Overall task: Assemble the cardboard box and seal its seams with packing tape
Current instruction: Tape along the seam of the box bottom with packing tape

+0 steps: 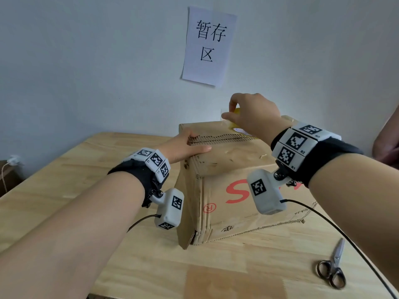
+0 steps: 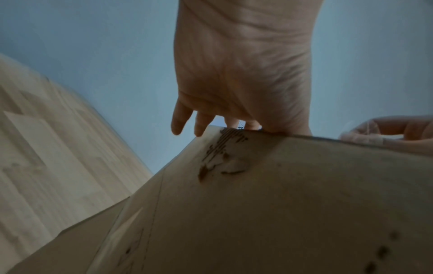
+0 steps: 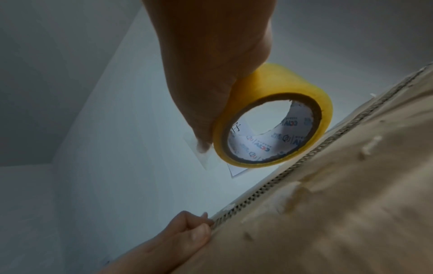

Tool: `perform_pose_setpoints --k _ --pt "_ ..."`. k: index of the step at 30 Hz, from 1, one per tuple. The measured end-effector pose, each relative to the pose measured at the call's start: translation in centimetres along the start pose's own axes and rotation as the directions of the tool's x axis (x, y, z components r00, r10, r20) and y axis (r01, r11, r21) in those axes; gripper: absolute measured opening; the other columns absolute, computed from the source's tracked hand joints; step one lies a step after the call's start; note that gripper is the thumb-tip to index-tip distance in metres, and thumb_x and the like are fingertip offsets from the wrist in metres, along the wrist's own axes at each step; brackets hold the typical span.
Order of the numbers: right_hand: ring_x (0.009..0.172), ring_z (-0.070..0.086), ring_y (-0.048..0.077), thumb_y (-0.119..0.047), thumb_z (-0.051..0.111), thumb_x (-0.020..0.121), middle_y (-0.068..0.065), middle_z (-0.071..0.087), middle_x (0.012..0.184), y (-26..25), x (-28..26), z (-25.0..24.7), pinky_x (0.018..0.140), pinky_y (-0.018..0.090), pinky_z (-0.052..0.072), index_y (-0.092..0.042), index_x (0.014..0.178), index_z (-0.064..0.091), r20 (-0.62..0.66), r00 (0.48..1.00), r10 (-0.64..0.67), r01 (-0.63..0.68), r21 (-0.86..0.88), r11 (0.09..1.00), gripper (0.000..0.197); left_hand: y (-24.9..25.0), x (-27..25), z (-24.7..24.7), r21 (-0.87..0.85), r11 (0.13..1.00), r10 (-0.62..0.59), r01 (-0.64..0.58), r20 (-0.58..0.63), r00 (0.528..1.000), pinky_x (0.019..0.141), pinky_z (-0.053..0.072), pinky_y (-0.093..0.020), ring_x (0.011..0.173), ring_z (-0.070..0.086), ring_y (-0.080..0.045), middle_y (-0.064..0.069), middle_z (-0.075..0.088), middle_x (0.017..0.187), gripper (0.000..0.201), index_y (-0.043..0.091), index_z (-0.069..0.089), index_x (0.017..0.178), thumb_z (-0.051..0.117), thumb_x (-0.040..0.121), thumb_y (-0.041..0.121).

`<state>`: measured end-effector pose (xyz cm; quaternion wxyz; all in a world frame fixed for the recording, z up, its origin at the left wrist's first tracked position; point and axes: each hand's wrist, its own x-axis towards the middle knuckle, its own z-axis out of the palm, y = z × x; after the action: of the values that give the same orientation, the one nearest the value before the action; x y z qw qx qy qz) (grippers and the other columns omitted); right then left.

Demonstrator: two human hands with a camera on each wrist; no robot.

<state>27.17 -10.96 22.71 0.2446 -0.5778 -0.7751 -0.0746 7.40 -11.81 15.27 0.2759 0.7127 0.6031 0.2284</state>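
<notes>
A worn cardboard box [image 1: 237,203] with red print stands on the wooden table [image 1: 64,169], its top flaps folded in and their corrugated edges meeting along the top. My left hand [image 1: 190,145] lies across the left end of that seam, thumb flat along the near flap, fingers loose over the far edge [image 2: 182,122]. My right hand [image 1: 228,113] grips a yellow tape roll [image 3: 271,115] just above the far right end of the seam. A short clear strip [image 3: 201,153] sticks out from the roll at my thumb. The roll [image 1: 236,112] is mostly hidden behind my hand in the head view.
Black-handled scissors [image 1: 333,266] lie on the table at the front right. A paper sign [image 1: 207,46] hangs on the wall right behind the box. Another person's hand [image 1: 386,147] shows at the right edge. Wrist-camera cables trail over the table.
</notes>
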Motion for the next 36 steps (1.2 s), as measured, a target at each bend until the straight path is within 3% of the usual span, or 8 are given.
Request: perform_pose_setpoints --k 4,7,13,18,21,26,32,36 --pt "0.074 0.049 0.020 -0.041 0.055 0.091 -0.009 0.046 0.067 1.0 -0.8 0.8 0.053 0.028 0.029 -0.019 0.094 0.056 -0.095 0.992 0.081 -0.075 0.063 0.995 0.021 0.5 0.0 0.4 0.020 1.000 0.005 -0.004 -0.022 1.000 0.096 0.039 -0.031 0.121 0.046 -0.020 -0.004 0.040 0.138 0.076 0.018 0.034 0.139 0.061 0.080 0.059" --pt "0.074 0.049 0.021 -0.041 0.054 0.092 -0.006 0.049 0.069 1.3 -1.1 1.2 0.057 0.029 0.031 -0.019 0.097 0.056 -0.128 0.986 0.105 -0.095 0.081 0.992 0.023 1.0 -0.4 0.9 0.107 0.994 -0.003 0.004 -0.005 1.000 0.113 0.025 -0.036 0.140 0.027 -0.022 -0.002 0.018 0.154 0.082 0.023 0.027 0.147 0.054 0.082 0.064" --pt "0.076 0.050 0.020 -0.042 0.054 0.092 -0.003 0.055 0.081 1.8 -1.6 0.9 0.059 0.028 0.032 -0.018 0.100 0.057 -0.135 0.988 0.078 -0.066 0.087 0.994 0.025 3.2 -1.5 2.2 0.224 0.974 -0.049 0.042 0.025 0.998 0.111 0.027 -0.034 0.137 0.030 -0.027 -0.004 0.012 0.151 0.086 0.030 0.028 0.147 0.047 0.077 0.076" --pt "0.076 0.047 0.020 -0.042 0.054 0.093 -0.004 0.053 0.079 2.3 -2.6 0.6 0.060 0.029 0.032 -0.019 0.101 0.056 -0.143 0.988 0.062 -0.045 0.117 0.992 0.025 5.9 -0.8 3.5 0.458 0.881 -0.143 0.120 0.017 0.990 0.112 0.008 -0.058 0.144 0.004 -0.033 -0.010 0.012 0.157 0.125 0.026 0.020 0.148 0.036 0.048 0.099" --pt "0.076 0.046 0.020 -0.042 0.054 0.093 -0.005 0.050 0.073 2.8 -3.0 0.4 0.060 0.029 0.031 -0.018 0.102 0.056 -0.157 0.985 0.076 -0.056 0.130 0.990 0.026 5.8 -0.4 4.2 0.296 0.949 -0.117 0.111 0.002 0.993 0.109 0.032 -0.046 0.134 0.035 -0.026 -0.003 0.034 0.150 0.128 0.030 0.027 0.144 0.047 0.038 0.099" --pt "0.071 0.047 0.020 -0.043 0.054 0.092 -0.012 0.039 0.061 3.1 -3.5 0.0 0.048 0.027 0.025 -0.019 0.100 0.056 -0.168 0.981 0.096 -0.069 0.161 0.985 0.025 5.2 -1.2 3.4 0.285 0.958 -0.059 0.037 0.069 0.996 0.116 0.018 -0.040 0.144 0.015 -0.025 0.002 0.008 0.158 0.099 0.032 0.019 0.149 0.049 0.069 0.081" --pt "0.072 0.048 0.019 -0.044 0.054 0.092 -0.013 0.043 0.064 2.1 -3.5 -0.4 0.049 0.025 0.026 -0.021 0.099 0.056 -0.155 0.983 0.095 -0.066 0.183 0.981 0.024 3.5 -1.9 1.5 0.240 0.970 0.004 -0.031 0.114 0.993 0.113 0.017 -0.033 0.142 0.021 -0.021 0.007 0.013 0.157 0.085 0.035 0.027 0.147 0.055 0.074 0.069" --pt "0.079 0.048 0.018 -0.045 0.055 0.091 -0.006 0.051 0.078 1.3 -3.3 -0.7 0.059 0.028 0.032 -0.021 0.099 0.058 -0.096 0.993 0.065 -0.047 0.183 0.982 0.026 3.1 -2.6 1.0 0.228 0.972 0.031 -0.051 0.090 0.995 0.111 0.020 -0.031 0.140 0.025 -0.019 0.008 0.019 0.155 0.085 0.036 0.033 0.144 0.056 0.070 0.071"
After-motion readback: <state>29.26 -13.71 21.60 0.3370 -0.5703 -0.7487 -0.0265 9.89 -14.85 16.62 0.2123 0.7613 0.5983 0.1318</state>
